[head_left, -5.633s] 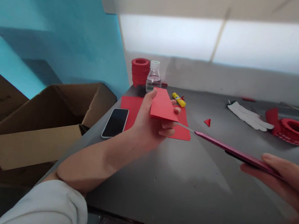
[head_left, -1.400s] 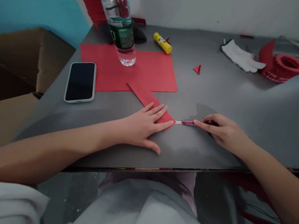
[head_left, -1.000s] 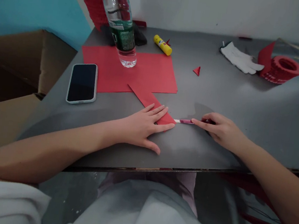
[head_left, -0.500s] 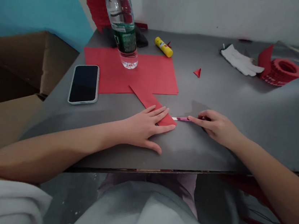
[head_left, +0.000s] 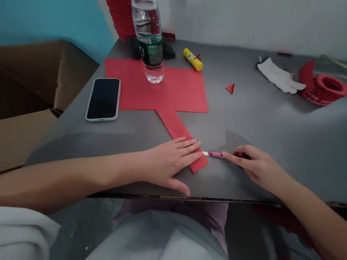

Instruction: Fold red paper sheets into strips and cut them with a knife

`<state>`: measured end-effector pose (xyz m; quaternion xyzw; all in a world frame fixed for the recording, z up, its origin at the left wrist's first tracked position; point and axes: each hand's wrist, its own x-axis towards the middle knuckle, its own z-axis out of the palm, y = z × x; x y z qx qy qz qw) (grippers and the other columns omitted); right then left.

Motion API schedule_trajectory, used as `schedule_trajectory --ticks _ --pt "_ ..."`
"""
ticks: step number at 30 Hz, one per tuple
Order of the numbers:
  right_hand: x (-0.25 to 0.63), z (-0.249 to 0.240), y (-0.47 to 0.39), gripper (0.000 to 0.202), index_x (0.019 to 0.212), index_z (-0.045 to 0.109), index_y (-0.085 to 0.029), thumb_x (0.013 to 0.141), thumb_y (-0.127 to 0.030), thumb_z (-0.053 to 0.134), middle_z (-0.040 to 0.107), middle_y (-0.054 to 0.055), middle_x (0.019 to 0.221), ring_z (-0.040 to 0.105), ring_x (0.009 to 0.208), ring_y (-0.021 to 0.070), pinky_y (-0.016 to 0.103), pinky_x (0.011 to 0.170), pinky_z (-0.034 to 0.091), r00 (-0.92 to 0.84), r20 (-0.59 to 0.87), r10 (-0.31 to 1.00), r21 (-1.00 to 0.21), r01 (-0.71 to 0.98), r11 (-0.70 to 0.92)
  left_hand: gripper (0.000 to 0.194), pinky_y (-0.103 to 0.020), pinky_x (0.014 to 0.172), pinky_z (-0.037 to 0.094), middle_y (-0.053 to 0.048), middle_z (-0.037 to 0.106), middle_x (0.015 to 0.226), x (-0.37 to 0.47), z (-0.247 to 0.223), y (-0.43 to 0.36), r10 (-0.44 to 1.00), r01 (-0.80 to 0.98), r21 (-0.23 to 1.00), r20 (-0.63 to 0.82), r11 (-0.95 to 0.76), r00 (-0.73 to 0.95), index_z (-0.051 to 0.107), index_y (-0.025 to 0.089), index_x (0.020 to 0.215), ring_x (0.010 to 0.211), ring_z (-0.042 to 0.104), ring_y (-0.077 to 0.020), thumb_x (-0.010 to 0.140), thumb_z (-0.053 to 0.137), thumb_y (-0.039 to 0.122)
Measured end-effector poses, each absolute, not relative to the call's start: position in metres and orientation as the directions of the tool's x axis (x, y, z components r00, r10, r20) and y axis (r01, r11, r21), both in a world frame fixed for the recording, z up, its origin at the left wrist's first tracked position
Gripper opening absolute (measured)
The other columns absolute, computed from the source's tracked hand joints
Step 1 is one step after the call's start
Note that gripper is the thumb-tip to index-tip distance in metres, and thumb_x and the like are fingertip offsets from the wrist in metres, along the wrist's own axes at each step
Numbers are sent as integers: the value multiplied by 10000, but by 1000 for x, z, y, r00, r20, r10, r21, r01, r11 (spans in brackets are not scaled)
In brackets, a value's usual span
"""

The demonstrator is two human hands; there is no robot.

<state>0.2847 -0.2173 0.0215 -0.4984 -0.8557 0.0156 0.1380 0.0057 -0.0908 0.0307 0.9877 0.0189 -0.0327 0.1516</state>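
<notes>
My left hand [head_left: 169,161] lies flat, fingers spread, pressing down the near end of a folded red paper strip [head_left: 174,126] on the grey table [head_left: 256,123]. My right hand [head_left: 253,163] grips a pink craft knife [head_left: 214,154]; its blade tip touches the strip's right edge beside my left fingertips. The strip's far end overlaps a large red paper sheet [head_left: 178,90].
A water bottle [head_left: 148,30] stands on the red sheet, a phone [head_left: 104,98] lies to its left. Behind are a yellow glue stick [head_left: 192,59], a red stack of paper rings [head_left: 118,1], a small red triangle [head_left: 230,88], a white glove [head_left: 278,75], a red ring [head_left: 326,87]. Cardboard box [head_left: 23,86] at left.
Earlier my left hand held the folded strip in the air; it now pins it flat on the table. In the last second the view tilted; the knife stays at the strip's edge.
</notes>
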Motion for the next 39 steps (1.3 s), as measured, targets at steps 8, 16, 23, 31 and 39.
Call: schedule_trajectory --ticks 8,16,23,31,39 --pt "285 9 -229 444 1238 576 -292 905 -132 332 588 66 958 552 812 164 276 693 468 -402 236 885 -191 874 447 845 -621 1065 139 -168 111 1525 -3 36 -78 -15 20 325 -104 -946 995 369 290 1403 1375 130 -445 708 537 741" --pt "280 11 -233 463 1253 564 -271 894 -113 320 587 74 950 560 802 166 282 683 478 -376 229 898 -190 888 420 837 -606 1079 121 -153 64 1537 -2 32 -79 -21 9 308 -95 -951 995 337 329 1412 1385 105 -430 711 511 753" --pt "277 18 -220 439 1213 592 -254 897 -134 311 588 80 928 568 796 167 280 678 489 -407 178 896 -193 878 437 842 -613 1070 116 -174 70 1532 -2 32 -78 -25 7 302 -101 -953 995 332 324 1414 1383 104 -435 712 508 754" --pt "273 16 -207 445 1230 583 -241 906 -137 297 572 90 925 538 761 163 282 663 469 -409 156 899 -198 879 434 836 -609 1068 140 -161 91 1533 -2 32 -81 -14 8 313 -69 -950 998 370 309 1398 1372 153 -442 704 536 744" --pt "271 15 -201 474 1251 570 -245 894 -103 292 557 88 938 517 776 160 274 660 450 -409 159 899 -189 881 434 732 -466 1121 188 -182 247 1490 -4 34 -62 -61 -33 331 -76 -943 995 366 174 1408 1398 191 -311 842 473 625"
